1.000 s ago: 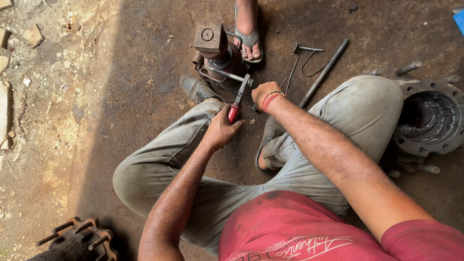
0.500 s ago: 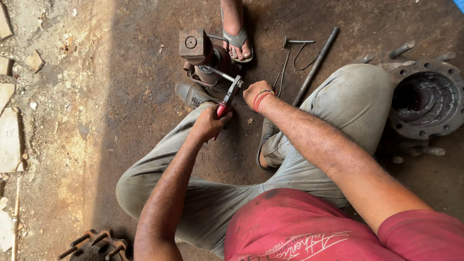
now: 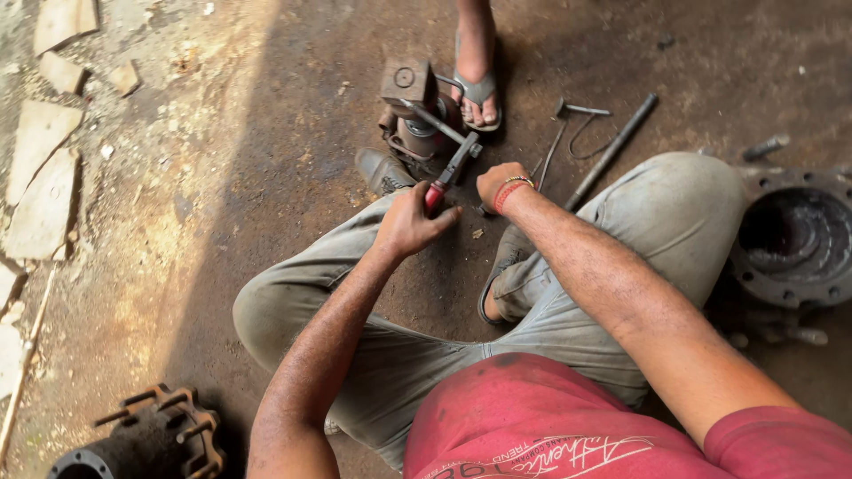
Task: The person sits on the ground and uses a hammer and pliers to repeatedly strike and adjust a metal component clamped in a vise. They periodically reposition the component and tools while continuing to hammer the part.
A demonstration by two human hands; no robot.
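left hand [image 3: 410,222] grips red-handled pliers [image 3: 446,174] | right hand [image 3: 497,184] fisted just beside

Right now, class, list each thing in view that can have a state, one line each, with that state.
Red-handled pliers: gripped in the left hand, jaws against the metal part.
Right hand: closed; what it holds cannot be told.
Metal part: upright on the ground.
Long rod: lying flat, untouched.
Wheel hub: lying open side up.
Studded hub: standing, studs up.
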